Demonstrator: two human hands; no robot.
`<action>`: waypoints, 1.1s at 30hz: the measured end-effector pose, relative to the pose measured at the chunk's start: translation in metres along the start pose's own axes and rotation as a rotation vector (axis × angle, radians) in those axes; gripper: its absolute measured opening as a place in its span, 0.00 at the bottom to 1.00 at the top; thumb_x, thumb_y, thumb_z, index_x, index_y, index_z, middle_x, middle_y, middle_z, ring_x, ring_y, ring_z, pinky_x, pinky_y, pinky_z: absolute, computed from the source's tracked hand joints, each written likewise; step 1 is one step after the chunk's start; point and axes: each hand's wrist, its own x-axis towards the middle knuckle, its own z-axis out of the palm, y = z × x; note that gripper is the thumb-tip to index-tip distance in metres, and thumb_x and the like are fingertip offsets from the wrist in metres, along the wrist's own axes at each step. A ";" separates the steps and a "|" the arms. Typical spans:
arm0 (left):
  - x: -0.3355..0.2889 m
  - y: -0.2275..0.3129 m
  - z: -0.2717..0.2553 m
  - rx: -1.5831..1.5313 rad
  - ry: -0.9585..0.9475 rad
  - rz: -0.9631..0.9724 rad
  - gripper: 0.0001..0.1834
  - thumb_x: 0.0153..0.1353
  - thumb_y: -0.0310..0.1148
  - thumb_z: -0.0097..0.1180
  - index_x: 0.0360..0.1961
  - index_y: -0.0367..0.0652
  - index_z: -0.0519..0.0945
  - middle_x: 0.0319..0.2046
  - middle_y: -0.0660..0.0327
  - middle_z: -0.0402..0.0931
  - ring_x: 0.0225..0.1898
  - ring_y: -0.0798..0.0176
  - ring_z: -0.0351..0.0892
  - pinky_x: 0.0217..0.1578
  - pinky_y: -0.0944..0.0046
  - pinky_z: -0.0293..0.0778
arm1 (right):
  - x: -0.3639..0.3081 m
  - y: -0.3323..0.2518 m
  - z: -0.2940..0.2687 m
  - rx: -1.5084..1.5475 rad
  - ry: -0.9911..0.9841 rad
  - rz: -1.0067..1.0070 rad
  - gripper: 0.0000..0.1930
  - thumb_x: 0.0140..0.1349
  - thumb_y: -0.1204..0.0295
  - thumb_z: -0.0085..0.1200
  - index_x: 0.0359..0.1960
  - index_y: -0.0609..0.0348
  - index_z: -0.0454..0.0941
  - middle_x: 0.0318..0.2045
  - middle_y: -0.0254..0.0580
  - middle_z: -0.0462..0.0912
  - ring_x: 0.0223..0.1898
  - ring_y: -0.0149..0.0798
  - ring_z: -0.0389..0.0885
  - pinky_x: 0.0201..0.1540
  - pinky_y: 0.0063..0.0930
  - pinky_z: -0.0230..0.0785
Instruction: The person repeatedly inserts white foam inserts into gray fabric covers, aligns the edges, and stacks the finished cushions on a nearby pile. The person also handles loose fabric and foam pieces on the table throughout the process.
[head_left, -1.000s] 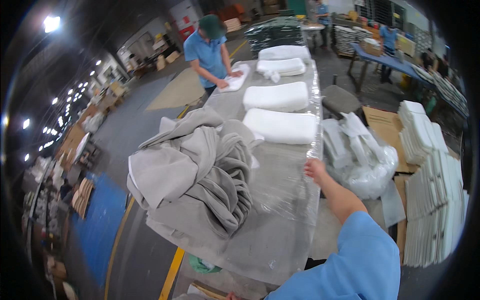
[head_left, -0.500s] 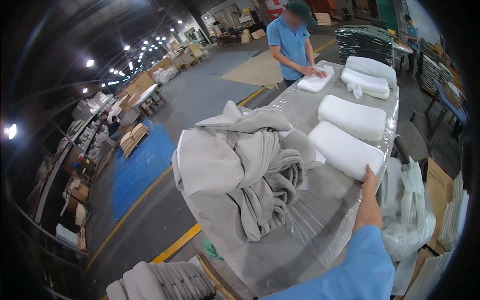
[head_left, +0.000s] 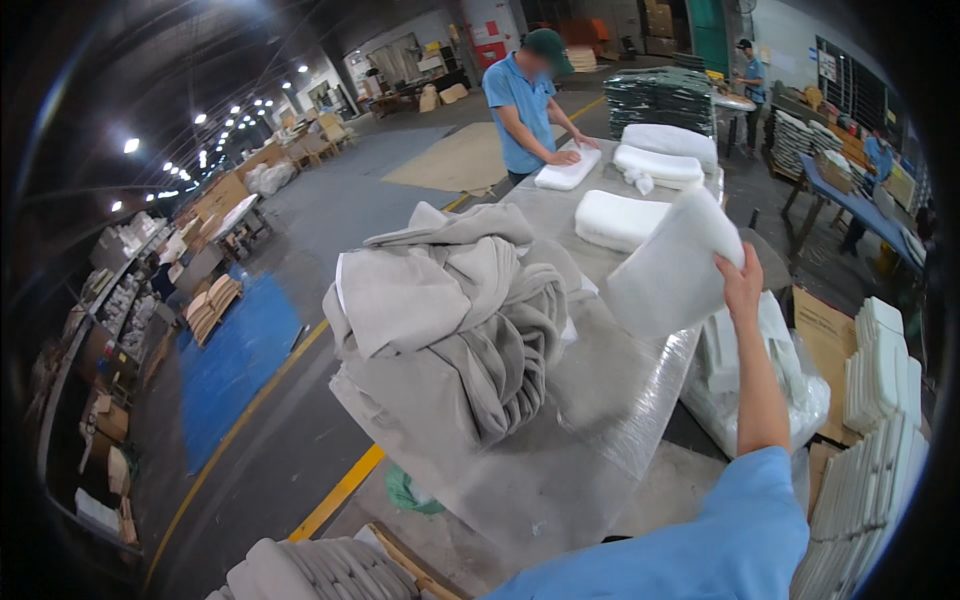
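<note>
My right hand [head_left: 741, 280] grips the right edge of a white padded cushion [head_left: 672, 268], which is raised and tilted above the table [head_left: 610, 440]. Behind it, another white cushion [head_left: 618, 220] lies flat on the plastic-covered tabletop. A big heap of grey fabric covers [head_left: 430, 310] is piled on the near left part of the table. My left hand is out of view.
Across the table a co-worker [head_left: 522, 110] presses both hands on a white pad [head_left: 568, 168]. More white cushions [head_left: 660, 165] lie at the far end. Stacked white pads [head_left: 870, 480] and a plastic bag [head_left: 800, 385] stand to the right; grey stacked pieces [head_left: 310, 572] lie below left.
My right hand has lifted the nearest white cushion off the table, raising and tilting it. The view has shifted, so the scene sits further left.
</note>
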 end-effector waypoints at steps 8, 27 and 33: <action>-0.003 -0.024 -0.044 -0.339 -0.030 0.580 0.30 0.71 0.36 0.63 0.70 0.35 0.72 0.73 0.43 0.67 0.73 0.46 0.68 0.68 0.57 0.67 | -0.168 -0.188 0.012 -0.414 -0.957 -0.596 0.23 0.53 0.69 0.69 0.52 0.54 0.81 0.45 0.51 0.86 0.51 0.59 0.83 0.56 0.50 0.75; -0.021 0.062 0.053 -0.446 -0.363 0.786 0.30 0.62 0.20 0.68 0.65 0.33 0.74 0.59 0.52 0.83 0.58 0.58 0.83 0.58 0.60 0.77 | -0.206 -0.058 0.041 -0.163 -0.743 0.330 0.24 0.75 0.49 0.53 0.55 0.57 0.85 0.48 0.41 0.88 0.48 0.38 0.84 0.55 0.37 0.74; -0.009 0.072 0.047 -0.482 -0.248 0.697 0.30 0.59 0.21 0.72 0.62 0.30 0.77 0.56 0.50 0.84 0.56 0.57 0.84 0.58 0.59 0.78 | -0.217 0.033 0.049 0.129 -0.637 0.681 0.28 0.74 0.46 0.55 0.53 0.61 0.86 0.42 0.39 0.86 0.44 0.33 0.80 0.50 0.33 0.72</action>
